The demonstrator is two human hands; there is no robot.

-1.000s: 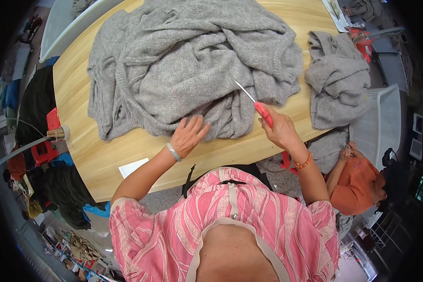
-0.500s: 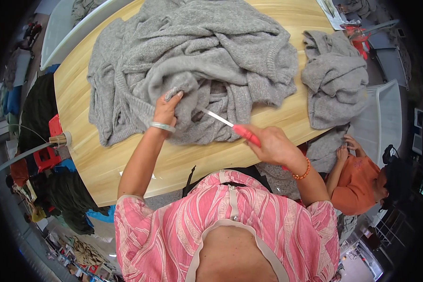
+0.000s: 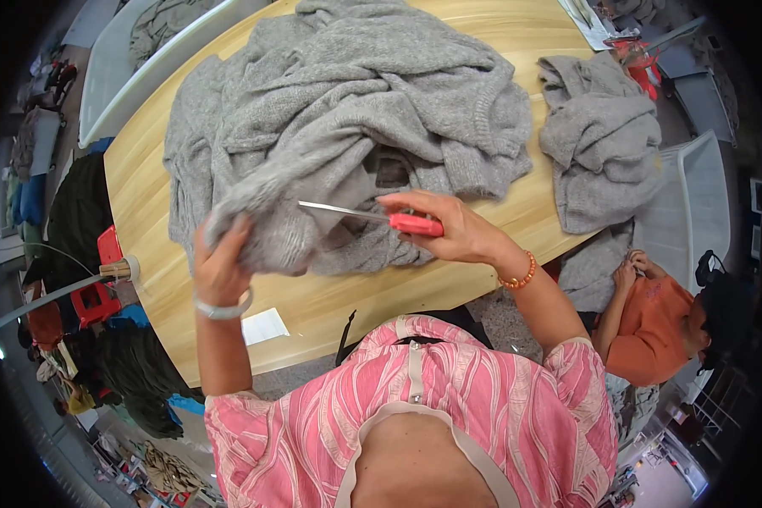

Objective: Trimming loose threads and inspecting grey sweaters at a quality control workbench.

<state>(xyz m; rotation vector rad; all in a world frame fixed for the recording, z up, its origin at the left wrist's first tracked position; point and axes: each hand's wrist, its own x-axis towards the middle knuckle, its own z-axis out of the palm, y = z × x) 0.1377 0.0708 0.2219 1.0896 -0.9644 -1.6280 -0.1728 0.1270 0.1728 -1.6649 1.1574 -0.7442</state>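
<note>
A heap of grey knitted garments (image 3: pixel 372 80) lies on the wooden tabletop in front of me. My left hand (image 3: pixel 224 262) is closed on the edge of one grey knit garment (image 3: pixel 292 207), pulling its cloth out toward the left near the table's front edge. In my right hand (image 3: pixel 461 227) is a pair of red-handled scissors (image 3: pixel 415 223), its slim metal blade pointing left over that garment. The blades look closed together. Whether the tip touches the knit I cannot tell.
Another grey garment pile (image 3: pixel 601 144) lies at the table's right end. A white slip of paper (image 3: pixel 265 327) rests by the front edge. Plastic tubs stand far left (image 3: pixel 135 72) and right (image 3: pixel 690 212). A co-worker in an orange shirt (image 3: pixel 652 330) is at the right.
My left hand has moved left and nearer, drawing the garment's edge with it. My right hand has shifted left and slightly up with the scissors. The paper slip now shows.
</note>
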